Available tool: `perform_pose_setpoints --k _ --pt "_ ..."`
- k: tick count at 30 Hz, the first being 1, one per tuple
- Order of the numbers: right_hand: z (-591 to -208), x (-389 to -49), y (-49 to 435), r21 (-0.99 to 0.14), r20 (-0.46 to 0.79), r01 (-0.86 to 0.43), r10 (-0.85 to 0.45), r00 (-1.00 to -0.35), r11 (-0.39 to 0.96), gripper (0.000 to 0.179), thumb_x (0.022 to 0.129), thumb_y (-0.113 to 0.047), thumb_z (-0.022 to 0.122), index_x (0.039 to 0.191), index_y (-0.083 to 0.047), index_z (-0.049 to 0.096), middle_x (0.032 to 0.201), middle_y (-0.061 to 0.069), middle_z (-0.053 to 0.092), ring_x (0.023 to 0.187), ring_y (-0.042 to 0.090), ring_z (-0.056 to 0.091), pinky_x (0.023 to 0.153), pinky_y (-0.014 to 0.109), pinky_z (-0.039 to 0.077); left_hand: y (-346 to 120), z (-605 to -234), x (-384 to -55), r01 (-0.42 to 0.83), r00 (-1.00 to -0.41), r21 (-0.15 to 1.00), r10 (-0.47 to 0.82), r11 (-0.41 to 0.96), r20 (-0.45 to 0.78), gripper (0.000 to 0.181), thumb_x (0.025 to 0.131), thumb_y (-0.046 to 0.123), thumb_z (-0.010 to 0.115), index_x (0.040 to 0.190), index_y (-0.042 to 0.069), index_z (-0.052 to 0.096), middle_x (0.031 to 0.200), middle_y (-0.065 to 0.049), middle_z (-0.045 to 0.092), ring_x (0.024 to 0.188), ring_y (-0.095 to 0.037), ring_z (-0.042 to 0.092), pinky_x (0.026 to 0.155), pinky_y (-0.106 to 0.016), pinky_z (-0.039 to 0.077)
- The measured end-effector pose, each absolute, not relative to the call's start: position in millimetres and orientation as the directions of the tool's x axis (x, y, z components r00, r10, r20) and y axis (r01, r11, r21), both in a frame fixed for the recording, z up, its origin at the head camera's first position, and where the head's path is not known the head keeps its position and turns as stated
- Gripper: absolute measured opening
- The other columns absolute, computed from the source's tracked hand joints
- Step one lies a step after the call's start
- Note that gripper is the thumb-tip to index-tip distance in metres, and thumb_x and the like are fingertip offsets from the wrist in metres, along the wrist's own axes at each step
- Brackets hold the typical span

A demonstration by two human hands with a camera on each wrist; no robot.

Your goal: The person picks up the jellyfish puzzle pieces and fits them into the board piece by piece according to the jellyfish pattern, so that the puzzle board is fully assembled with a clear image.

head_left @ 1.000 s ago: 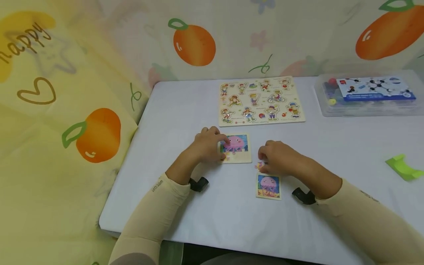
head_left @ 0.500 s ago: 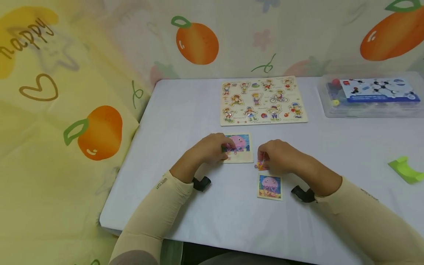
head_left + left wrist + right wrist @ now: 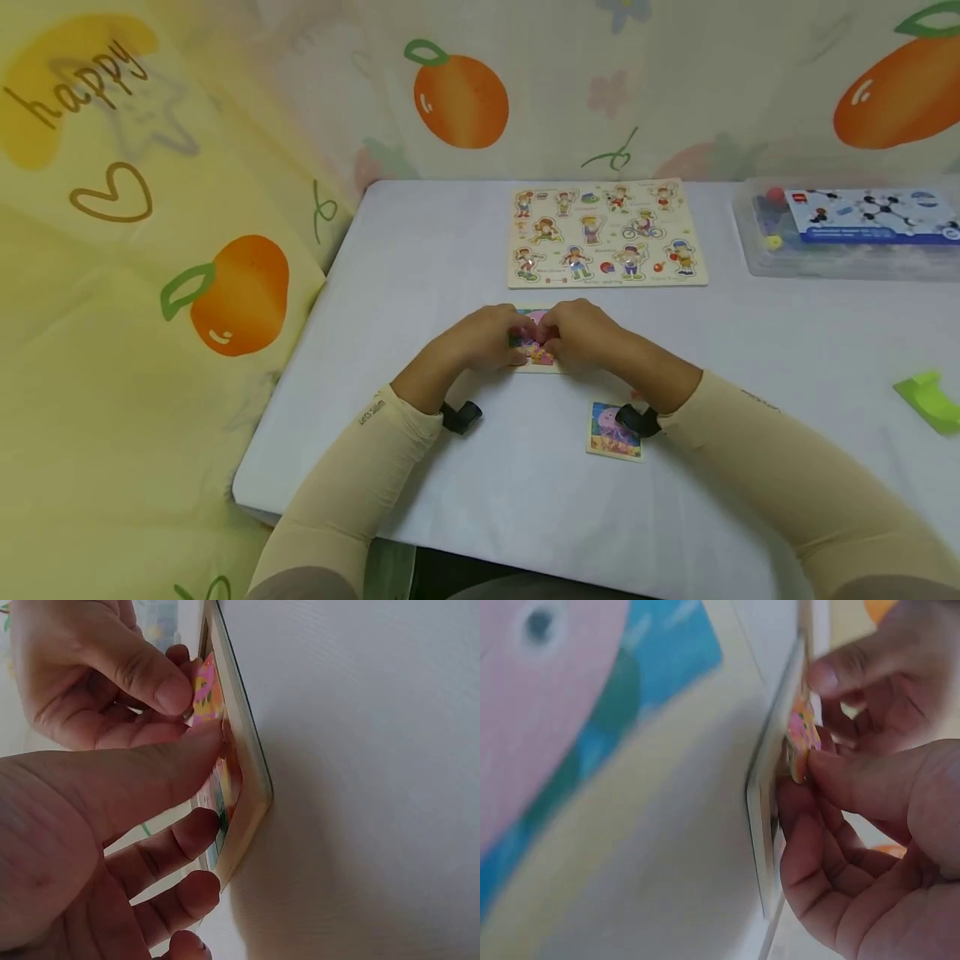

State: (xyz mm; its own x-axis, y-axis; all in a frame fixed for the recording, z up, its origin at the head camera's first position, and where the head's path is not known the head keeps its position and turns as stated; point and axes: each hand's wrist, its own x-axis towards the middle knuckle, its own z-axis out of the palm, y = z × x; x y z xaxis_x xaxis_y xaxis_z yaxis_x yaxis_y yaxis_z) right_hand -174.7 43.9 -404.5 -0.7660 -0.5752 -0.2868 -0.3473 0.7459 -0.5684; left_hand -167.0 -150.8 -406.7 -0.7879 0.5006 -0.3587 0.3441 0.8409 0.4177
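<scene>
A small jigsaw puzzle board (image 3: 543, 369) with a pink jellyfish picture lies on the table, mostly covered by both hands. My right hand (image 3: 588, 333) pinches a pink and orange jigsaw piece (image 3: 804, 731) between thumb and index finger, tilted over the lower part of the board. From the left side, my left hand (image 3: 487, 337) rests on the board; its thumb touches near the piece and its fingers lie loosely at the board's edge. Nearer the front lies a small jellyfish picture card (image 3: 611, 443), partly hidden by the right wrist camera.
Behind the hands lies a wooden puzzle board (image 3: 600, 242) with sports figures. A clear plastic box (image 3: 772, 265) stands at the back right, and a green curved object (image 3: 930, 400) lies at the right. A small reddish bit (image 3: 636, 393) shows beside the right wrist.
My right hand has lifted the jigsaw piece from behind the card and brought it left and slightly away to the board. The left hand has stayed at the board's left side.
</scene>
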Motion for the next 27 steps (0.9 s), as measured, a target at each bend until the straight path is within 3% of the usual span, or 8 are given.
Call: perform_pose_setpoints --k 7,11,16,21,27 --pt "-403.5 -172.1 38.0 -0.544 -0.271 -0.358 -0.563 -0.781 0.759 0.01 0.094 -0.009 0.073 0.101 -0.011 0.079 0.105 0.005 0.075 0.1 0.024 0.064 0.094 0.043 0.052 -147.2 -409.1 -166.5 0.308 -0.809 0.425 0.47 0.851 -0.354 0.03 0.092 0.02 0.078 0.122 0.019 0.072 0.108 0.0 0.065 0.101 -0.018 0.058 0.093 -0.035 0.048" --pt "-404.9 -175.7 42.3 -0.536 -0.243 -0.359 -0.546 -0.802 0.764 0.003 0.091 -0.01 0.076 0.089 -0.012 0.076 0.09 0.003 0.071 0.087 0.022 0.061 0.082 0.038 0.05 -145.1 -407.1 -167.6 0.268 -0.823 0.436 0.44 0.859 -0.36 0.027 0.09 0.017 0.08 0.116 0.019 0.072 0.105 -0.001 0.066 0.1 -0.018 0.059 0.094 -0.036 0.048" --pt "-408.6 -182.2 46.0 -0.493 -0.221 -0.366 -0.52 -0.825 0.79 0.017 0.087 -0.016 0.081 0.08 -0.014 0.066 0.079 0.001 0.063 0.077 0.02 0.057 0.071 0.034 0.044 -142.3 -402.6 -169.8 0.226 -0.832 0.44 0.407 0.869 -0.377 0.025 0.087 0.016 0.082 0.11 0.019 0.072 0.102 -0.001 0.065 0.097 -0.019 0.058 0.091 -0.035 0.047" --pt "-405.6 -184.3 50.7 -0.469 -0.239 -0.335 -0.482 -0.843 0.817 0.019 0.086 -0.021 0.082 0.093 -0.011 0.069 0.089 0.006 0.066 0.084 0.024 0.058 0.075 0.037 0.046 -137.3 -398.4 -171.2 0.213 -0.835 0.417 0.386 0.884 -0.392 0.025 0.086 0.015 0.083 0.109 0.02 0.072 0.1 -0.001 0.065 0.094 -0.019 0.057 0.087 -0.035 0.047" --pt "-389.9 -172.3 82.6 -0.428 -0.33 -0.315 -0.471 -0.818 0.847 0.024 0.087 -0.02 0.081 0.108 -0.011 0.072 0.111 0.012 0.067 0.101 0.029 0.06 0.09 0.046 0.049 -125.3 -401.7 -162.4 0.33 -0.837 0.302 0.425 0.894 -0.345 0.024 0.09 0.019 0.078 0.114 0.022 0.072 0.104 0.002 0.064 0.098 -0.017 0.057 0.086 -0.036 0.049"
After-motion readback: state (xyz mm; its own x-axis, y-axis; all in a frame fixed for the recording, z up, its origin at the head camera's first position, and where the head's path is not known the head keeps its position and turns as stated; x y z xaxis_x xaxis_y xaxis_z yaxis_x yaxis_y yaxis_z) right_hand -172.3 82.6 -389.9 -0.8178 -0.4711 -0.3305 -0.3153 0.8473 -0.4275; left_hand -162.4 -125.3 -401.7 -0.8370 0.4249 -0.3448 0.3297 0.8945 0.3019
